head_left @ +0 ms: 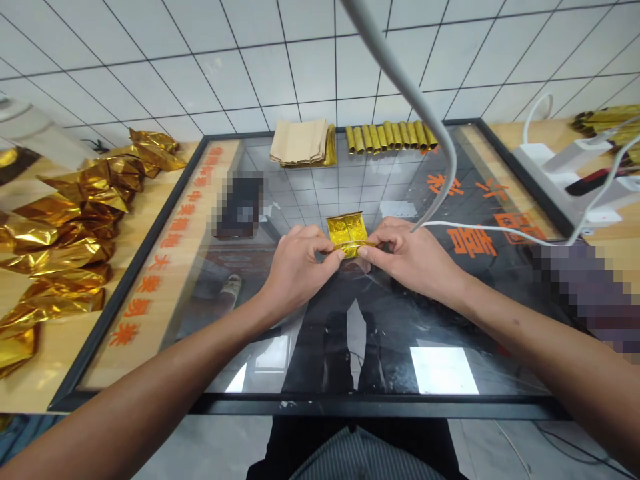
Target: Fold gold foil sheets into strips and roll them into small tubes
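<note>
A small sheet of gold foil paper [347, 230] stands just above the glass tabletop, in the middle of the view. Its near edge curls over into a roll, while the far part is still flat and tilted up. At the left end of that roll, my left hand [300, 261] pinches it between thumb and fingers. My right hand [407, 252] grips the other end the same way, thumb on the near side. Farther back lies a stack of brown-backed paper sheets [299, 141], with gold showing at its right edge. Beside it, several gold paper tubes [390, 137] lie in a row.
Crumpled gold foil shapes [75, 220] are heaped along the left side. A grey hose-like cable [400, 73] hangs down near my right hand. A white power strip [555, 170] with plugs and cords sits at right, near more gold rolls [607, 123]. A tiled wall [260, 73] rises behind.
</note>
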`<state>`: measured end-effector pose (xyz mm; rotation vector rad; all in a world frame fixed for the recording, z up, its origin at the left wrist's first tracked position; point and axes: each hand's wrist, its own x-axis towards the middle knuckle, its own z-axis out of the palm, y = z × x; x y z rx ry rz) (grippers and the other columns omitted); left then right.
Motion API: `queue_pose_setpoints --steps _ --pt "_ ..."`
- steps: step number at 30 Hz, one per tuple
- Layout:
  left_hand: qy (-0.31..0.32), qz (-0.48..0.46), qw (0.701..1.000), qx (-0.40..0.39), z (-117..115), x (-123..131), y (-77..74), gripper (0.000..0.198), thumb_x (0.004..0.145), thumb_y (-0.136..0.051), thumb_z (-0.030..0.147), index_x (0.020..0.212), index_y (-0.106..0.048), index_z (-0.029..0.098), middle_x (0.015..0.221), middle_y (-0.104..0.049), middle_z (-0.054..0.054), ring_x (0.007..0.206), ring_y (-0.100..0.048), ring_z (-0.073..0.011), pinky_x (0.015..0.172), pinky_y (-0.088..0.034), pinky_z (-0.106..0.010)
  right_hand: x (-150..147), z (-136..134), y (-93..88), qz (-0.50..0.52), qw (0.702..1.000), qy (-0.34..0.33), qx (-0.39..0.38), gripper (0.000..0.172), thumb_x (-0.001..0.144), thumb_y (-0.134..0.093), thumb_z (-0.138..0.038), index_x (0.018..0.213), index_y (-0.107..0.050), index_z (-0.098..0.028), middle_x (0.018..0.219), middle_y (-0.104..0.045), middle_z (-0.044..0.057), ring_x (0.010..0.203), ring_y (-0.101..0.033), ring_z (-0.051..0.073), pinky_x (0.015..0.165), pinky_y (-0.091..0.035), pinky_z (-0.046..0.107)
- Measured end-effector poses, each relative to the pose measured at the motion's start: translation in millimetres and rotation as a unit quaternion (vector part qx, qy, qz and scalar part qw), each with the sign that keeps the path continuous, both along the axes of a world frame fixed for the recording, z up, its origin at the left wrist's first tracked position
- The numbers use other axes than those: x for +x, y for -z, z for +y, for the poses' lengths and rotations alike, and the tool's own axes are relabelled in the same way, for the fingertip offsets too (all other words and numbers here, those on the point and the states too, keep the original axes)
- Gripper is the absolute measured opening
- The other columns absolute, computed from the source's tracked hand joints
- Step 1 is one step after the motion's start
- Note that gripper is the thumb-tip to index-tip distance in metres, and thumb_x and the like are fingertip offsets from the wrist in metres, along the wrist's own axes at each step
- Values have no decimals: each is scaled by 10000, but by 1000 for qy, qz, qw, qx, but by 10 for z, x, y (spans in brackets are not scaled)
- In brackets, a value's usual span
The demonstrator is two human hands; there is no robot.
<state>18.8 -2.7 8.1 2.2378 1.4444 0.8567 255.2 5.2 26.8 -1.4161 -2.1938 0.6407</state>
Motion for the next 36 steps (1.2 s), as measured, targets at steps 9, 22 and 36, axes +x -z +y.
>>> queue_pose_setpoints --steps 9,22,36 --pt "6 2 1000 -14 18 -12 5 264 973 -730 249 712 -691 231 818 -677 17 837 -583 -187 870 -426 -388 18 31 15 16 1000 -18 4 286 1043 -693 -363 795 -777 -247 896 -704 36 859 -665 216 866 -502 381" --pt "27 94 992 76 -99 -15 39 47 960 -780 272 940 -818 293 990 -703 -28 982 -601 -248 830 -426 -397 88 -14 66 71 994 -84 15 140 965 -800 -276 1051 -886 -345 945 -737 1 899 -690 194 817 -495 351" --pt "43 67 996 43 -115 -64 25 129 1015 -724 244 965 -831 295 1002 -737 -11 923 -618 -222 838 -447 -399 99 -12 85 68 995 -77 15 112 1007 -755 -300 1019 -865 -316 980 -757 10 902 -697 204 795 -492 358"
